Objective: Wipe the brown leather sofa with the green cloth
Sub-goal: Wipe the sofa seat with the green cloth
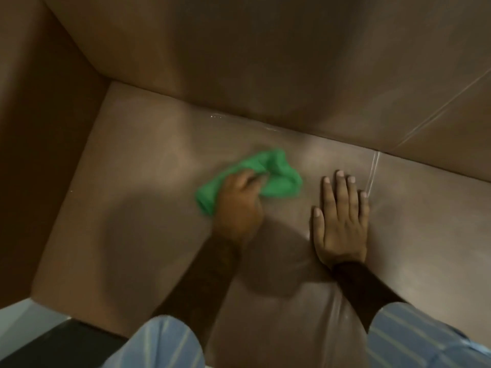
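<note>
The brown leather sofa (148, 197) fills the view, with its seat cushion below me and its backrest above. A crumpled green cloth (279, 173) lies pressed on the seat near the middle. My left hand (239, 203) is closed on the cloth's near edge and covers part of it; the hand is blurred. My right hand (341, 219) rests flat on the seat to the right of the cloth, fingers spread, holding nothing. It lies just left of a seam (372, 171) between two seat cushions.
The sofa's left armrest (39, 155) rises along the left side. The backrest (265, 62) stands behind the seat, with a seam at the right. A strip of pale floor (24, 317) shows at the bottom left, beside the seat's front edge.
</note>
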Tool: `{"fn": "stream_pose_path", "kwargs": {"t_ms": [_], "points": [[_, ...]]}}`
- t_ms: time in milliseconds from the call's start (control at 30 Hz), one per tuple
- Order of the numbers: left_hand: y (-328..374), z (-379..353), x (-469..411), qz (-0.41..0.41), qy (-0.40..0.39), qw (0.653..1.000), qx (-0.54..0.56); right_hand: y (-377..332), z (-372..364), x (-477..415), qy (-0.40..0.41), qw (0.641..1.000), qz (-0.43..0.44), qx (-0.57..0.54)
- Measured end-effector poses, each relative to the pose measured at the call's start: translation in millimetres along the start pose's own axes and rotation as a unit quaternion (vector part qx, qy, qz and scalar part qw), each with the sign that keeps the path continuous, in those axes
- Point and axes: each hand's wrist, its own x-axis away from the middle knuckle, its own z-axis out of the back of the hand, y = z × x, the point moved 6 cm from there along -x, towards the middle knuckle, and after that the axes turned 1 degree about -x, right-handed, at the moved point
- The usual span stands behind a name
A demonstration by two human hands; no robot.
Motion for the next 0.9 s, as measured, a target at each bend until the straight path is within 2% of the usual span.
{"fn": "stream_pose_path", "kwargs": {"t_ms": [100, 167, 200, 267, 333, 400, 467, 500, 567, 600, 633, 700, 800, 900], "points": [[21.7, -16.2, 86.9, -0.16, -0.131, 0.978, 0.018, -1.1, 1.9, 0.3, -0.001, 1.0, 0.004, 0.003], [-6.7, -0.7, 113.8, -0.191, -0.148, 0.97, 0.015, -1.5, 2.2, 0.7, -0.001, 1.0, -0.003, -0.002], [-28.7, 10.3, 110.6, -0.174, -0.122, 0.977, -0.001, -1.8, 2.2, 1.0, 0.0, 1.0, -0.005, -0.001], [-76.1, 40.3, 81.9, -0.059, -0.029, 0.996, -0.053, -2.1, 1.2, 0.6, 0.001, 1.0, -0.005, 0.004], [-114.2, 72.8, 36.5, 0.099, 0.074, 0.989, -0.076, -1.1, -0.1, 0.5, 0.002, 1.0, -0.003, 0.006], [-111.0, 83.4, -14.4, 0.146, 0.115, 0.981, -0.054, -0.1, -1.4, 0.8, 0.006, 1.0, -0.002, 0.012], [-69.0, 52.1, -57.0, 0.085, 0.031, 0.994, -0.054, 0.5, -2.2, 1.3, 0.009, 1.0, 0.0, 0.013], [-34.4, 26.5, -69.6, 0.011, -0.029, 0.997, -0.064, 0.3, -2.3, 1.3, 0.012, 1.0, 0.001, 0.013], [42.9, -16.2, -70.9, -0.157, -0.134, 0.977, -0.06, 0.2, -2.5, 1.1, 0.023, 1.0, 0.0, 0.014], [70.5, -30.4, -67.5, -0.217, -0.154, 0.963, -0.05, 0.8, -2.7, 2.0, 0.029, 1.0, -0.001, 0.01], [87.1, -34.2, -67.7, -0.263, -0.143, 0.953, -0.04, 1.4, -2.8, 2.6, 0.033, 0.999, -0.003, 0.006], [93.1, -28.5, -72.7, -0.287, -0.125, 0.949, -0.049, 1.5, -2.6, 3.2, 0.035, 0.999, -0.006, 0.002], [55.8, -3.1, -84.5, -0.297, -0.091, 0.947, -0.077, 1.6, -2.4, 2.1, 0.025, 1.0, -0.008, 0.007], [-20.6, 28.3, -95.4, -0.188, -0.03, 0.977, -0.098, 1.6, -3.8, 2.9, 0.016, 1.0, -0.007, 0.01]]}}
